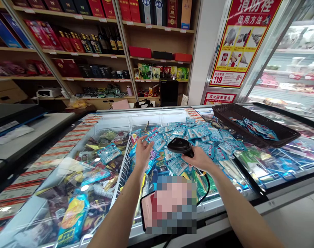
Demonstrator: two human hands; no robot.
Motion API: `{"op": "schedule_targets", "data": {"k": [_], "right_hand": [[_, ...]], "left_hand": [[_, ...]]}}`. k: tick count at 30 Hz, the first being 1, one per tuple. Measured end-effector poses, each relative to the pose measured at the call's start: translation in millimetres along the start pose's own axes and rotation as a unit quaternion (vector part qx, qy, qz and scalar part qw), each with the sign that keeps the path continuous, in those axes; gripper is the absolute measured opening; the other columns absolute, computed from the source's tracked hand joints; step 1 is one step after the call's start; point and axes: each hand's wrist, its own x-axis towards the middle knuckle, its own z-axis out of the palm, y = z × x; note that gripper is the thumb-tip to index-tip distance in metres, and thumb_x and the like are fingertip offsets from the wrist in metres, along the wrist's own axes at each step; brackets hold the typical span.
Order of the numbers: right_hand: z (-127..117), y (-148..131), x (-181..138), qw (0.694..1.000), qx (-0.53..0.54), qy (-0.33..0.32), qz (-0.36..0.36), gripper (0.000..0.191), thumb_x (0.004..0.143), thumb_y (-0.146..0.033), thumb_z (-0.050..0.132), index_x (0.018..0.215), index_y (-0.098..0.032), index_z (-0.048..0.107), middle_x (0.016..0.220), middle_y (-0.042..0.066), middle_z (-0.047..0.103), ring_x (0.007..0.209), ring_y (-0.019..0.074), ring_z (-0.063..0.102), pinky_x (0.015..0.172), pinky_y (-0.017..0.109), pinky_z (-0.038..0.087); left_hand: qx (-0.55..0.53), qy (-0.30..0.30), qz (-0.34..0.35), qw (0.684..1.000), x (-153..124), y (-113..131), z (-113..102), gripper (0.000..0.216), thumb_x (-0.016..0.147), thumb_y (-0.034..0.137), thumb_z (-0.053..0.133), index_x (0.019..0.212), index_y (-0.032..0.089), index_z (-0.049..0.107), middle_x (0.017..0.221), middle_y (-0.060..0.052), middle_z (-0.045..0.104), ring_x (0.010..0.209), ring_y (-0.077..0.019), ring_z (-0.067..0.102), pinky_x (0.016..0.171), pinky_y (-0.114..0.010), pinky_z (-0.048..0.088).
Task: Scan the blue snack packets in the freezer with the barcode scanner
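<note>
My right hand (199, 159) grips a black handheld barcode scanner (180, 145), its head pointing left over the open chest freezer (224, 206). My left hand (143, 151) is beside it, fingers pinched on a blue and white snack packet (154, 139) at the edge of a heap of several like packets (198, 136). A black cable (207, 187) runs from the scanner down toward me. A phone (148, 210) rests on the freezer's front rim below my arms, its screen blurred.
A white wire divider (122, 165) splits the freezer; mixed ice cream packs (74, 210) lie to its left under glass. A black mesh tray (260, 127) with more blue packets sits on the right lid. Shelves of boxed goods (95, 44) stand behind. A counter (30, 134) is at left.
</note>
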Motion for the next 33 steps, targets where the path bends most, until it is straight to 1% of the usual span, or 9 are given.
{"op": "schedule_targets", "data": {"k": [3,7,10,14,18,23,29,33], "right_hand": [[-0.4,-0.9,-0.1,1.0,-0.007,-0.004,-0.003,0.015,0.077,-0.028,0.054,0.068,-0.017,0.055,0.049,0.0,0.058,0.044,0.0148,0.058,0.043,0.023,0.043],[0.3,0.3,0.5,1.0,-0.002,-0.004,0.002,0.015,0.077,-0.029,0.054,0.068,-0.017,0.055,0.049,0.0,0.058,0.044,0.0153,0.058,0.044,0.023,0.043],[1.0,2.5,0.9,1.0,0.01,-0.003,0.008,0.014,0.077,-0.03,0.055,0.071,-0.017,0.056,0.05,0.001,0.059,0.044,0.0161,0.058,0.044,0.025,0.043],[2.3,5.0,1.1,1.0,0.028,-0.002,0.012,0.015,0.076,-0.032,0.056,0.077,-0.017,0.058,0.05,0.001,0.06,0.045,0.0172,0.059,0.045,0.026,0.044],[3.1,6.2,1.6,0.999,0.036,-0.001,0.019,0.015,0.076,-0.032,0.056,0.077,-0.017,0.06,0.05,0.001,0.059,0.045,0.0172,0.059,0.046,0.027,0.045],[2.6,6.4,1.2,0.999,0.033,-0.004,0.013,0.016,0.077,-0.031,0.056,0.079,-0.016,0.061,0.05,0.001,0.06,0.045,0.0167,0.059,0.046,0.026,0.044],[2.7,4.2,0.3,1.0,0.022,0.001,0.003,0.015,0.077,-0.029,0.055,0.079,-0.016,0.061,0.05,0.001,0.06,0.045,0.0163,0.059,0.047,0.026,0.045],[2.0,2.2,0.3,1.0,0.017,0.0,-0.005,0.015,0.077,-0.029,0.055,0.076,-0.016,0.061,0.049,0.0,0.059,0.045,0.0162,0.059,0.049,0.026,0.044]], "left_hand": [[0.004,0.001,0.002,1.0,-0.2,0.2,0.1,0.05,0.068,0.033,0.068,0.112,0.023,0.046,0.077,0.002,0.052,0.064,-0.0103,0.054,0.06,-0.025,0.047],[0.001,-0.001,0.001,1.0,-0.1,-0.3,0.4,0.049,0.069,0.033,0.068,0.112,0.023,0.046,0.076,0.003,0.051,0.064,-0.0099,0.053,0.06,-0.024,0.047],[-0.002,0.0,0.005,1.0,-0.1,-0.9,0.5,0.049,0.07,0.033,0.068,0.112,0.023,0.046,0.074,0.004,0.049,0.062,-0.0096,0.051,0.058,-0.023,0.046],[0.004,0.001,0.004,1.0,-0.2,-0.8,0.0,0.049,0.07,0.033,0.067,0.113,0.023,0.046,0.071,0.005,0.045,0.062,-0.01,0.05,0.06,-0.025,0.048],[0.008,0.002,0.004,1.0,0.1,-0.9,-0.8,0.049,0.07,0.034,0.067,0.113,0.023,0.046,0.07,0.005,0.043,0.062,-0.0103,0.05,0.06,-0.026,0.048],[-0.003,0.005,0.014,1.0,1.0,-3.2,-0.3,0.049,0.07,0.033,0.067,0.113,0.023,0.046,0.067,0.006,0.038,0.06,-0.0086,0.046,0.058,-0.023,0.047],[-0.01,0.003,0.009,1.0,0.5,-2.4,1.0,0.049,0.07,0.032,0.067,0.113,0.022,0.046,0.072,0.004,0.045,0.063,-0.0098,0.049,0.058,-0.024,0.046],[-0.01,0.004,0.006,1.0,-0.2,0.1,1.0,0.048,0.07,0.033,0.066,0.113,0.022,0.046,0.072,0.004,0.045,0.063,-0.0105,0.051,0.06,-0.025,0.046]]}}
